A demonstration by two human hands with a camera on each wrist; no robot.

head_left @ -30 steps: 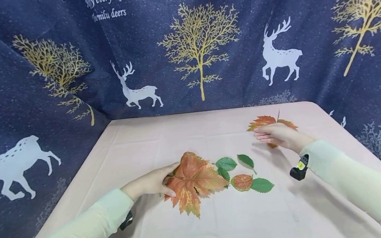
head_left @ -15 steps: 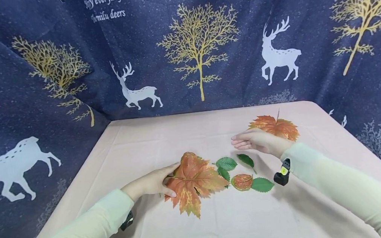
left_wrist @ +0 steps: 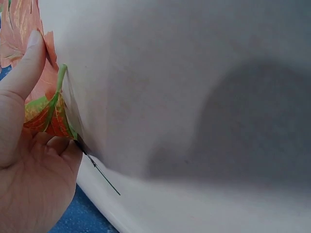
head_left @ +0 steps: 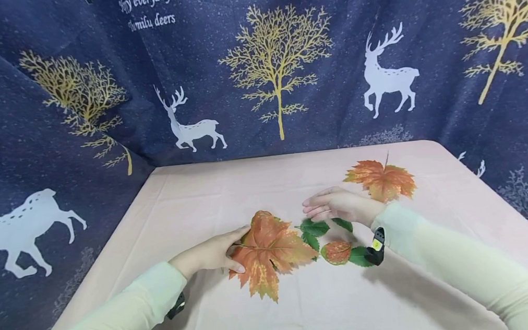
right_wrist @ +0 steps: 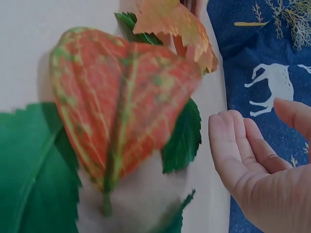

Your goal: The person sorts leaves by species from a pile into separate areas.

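Observation:
My left hand (head_left: 210, 253) grips a large orange maple leaf (head_left: 276, 253), thumb on its near side. In the left wrist view, a smaller red-and-green leaf (left_wrist: 53, 118) sits inside the same grasp, a thin dark stem poking out below the palm. My right hand (head_left: 340, 204) hovers over the green leaves with fingers extended, nothing in it. Below it are a serrated green leaf (head_left: 314, 227) and another green leaf (head_left: 343, 224), partly covered by the hand. Nearer lies a red heart-shaped leaf (right_wrist: 121, 102), beside a green leaf (head_left: 359, 254) overlapped by the wrist camera.
Another orange maple leaf (head_left: 383, 178) lies at the table's back right, stem pointing away. A pale pink cloth covers the table (head_left: 240, 324). Behind hangs a dark blue curtain (head_left: 249, 108) printed with deer and golden trees.
My right hand has moved left and nearer, off the back maple leaf to above the green leaves. The left hand stays in place with its leaf.

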